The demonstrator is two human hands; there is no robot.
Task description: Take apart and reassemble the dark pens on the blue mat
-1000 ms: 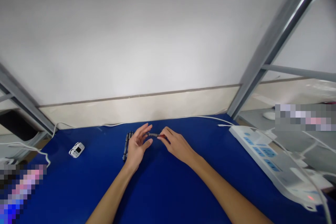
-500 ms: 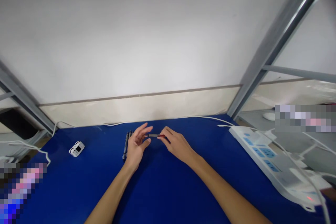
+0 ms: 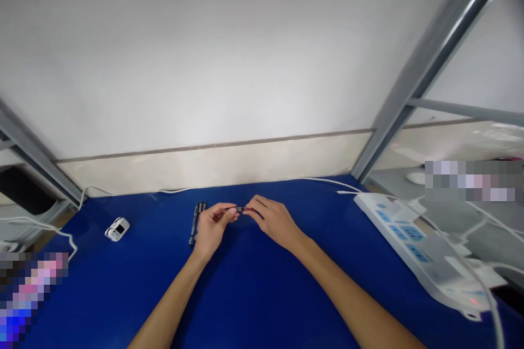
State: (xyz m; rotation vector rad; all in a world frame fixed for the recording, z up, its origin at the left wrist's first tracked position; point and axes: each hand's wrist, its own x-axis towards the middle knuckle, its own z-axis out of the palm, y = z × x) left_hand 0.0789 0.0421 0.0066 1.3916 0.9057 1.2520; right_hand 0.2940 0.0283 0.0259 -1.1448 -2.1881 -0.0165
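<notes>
Between my two hands, a slim dark pen with a reddish section lies roughly level above the blue table. My left hand pinches its left end between thumb and fingers. At the other end, the fingertips of my right hand are closed on the reddish part. Much of the pen is covered by my fingers. Just left of my left hand, several dark pens lie side by side on the table, partly hidden by that hand.
The blue table meets a pale wall, with a thin white cable along its back edge. A small white device with a dark screen lies at left. A white power strip with plugs and cables occupies the right side, near a grey metal post.
My left hand, its fingers spread beside the pen before, has closed its thumb and fingers on the pen's left end. My right hand keeps its grip. The view has shifted slightly.
</notes>
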